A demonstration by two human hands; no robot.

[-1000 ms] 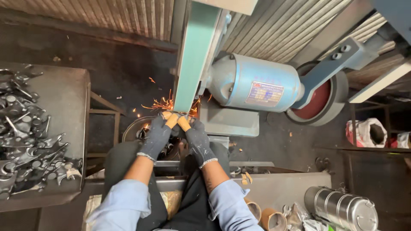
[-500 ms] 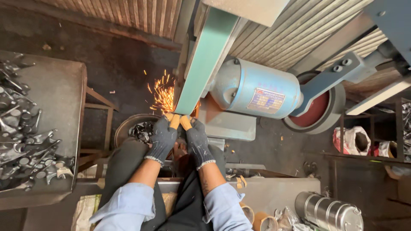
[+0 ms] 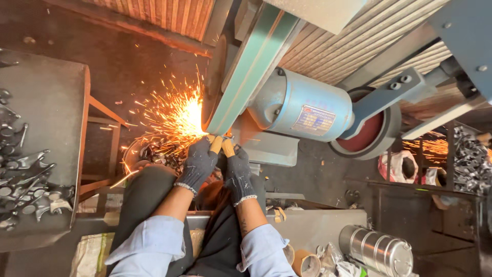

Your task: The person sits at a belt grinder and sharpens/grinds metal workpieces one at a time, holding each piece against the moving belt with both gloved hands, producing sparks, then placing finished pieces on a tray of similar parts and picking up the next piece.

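Under corrugated walls, gloved hands pinch a small workpiece against the belt — sparks fly.

Both arms reach forward and converge, forearms bare, light blue sleeves pushed up near the elbows. Left hand and right hand both wear dark knit gloves with orange-tan fingertips; they sit side by side, nearly touching, fingers curled shut and pointing away from the body. Wrists roughly straight and the left hand sits slightly further forward than the right; knees in dark trousers spread either side of the arms.
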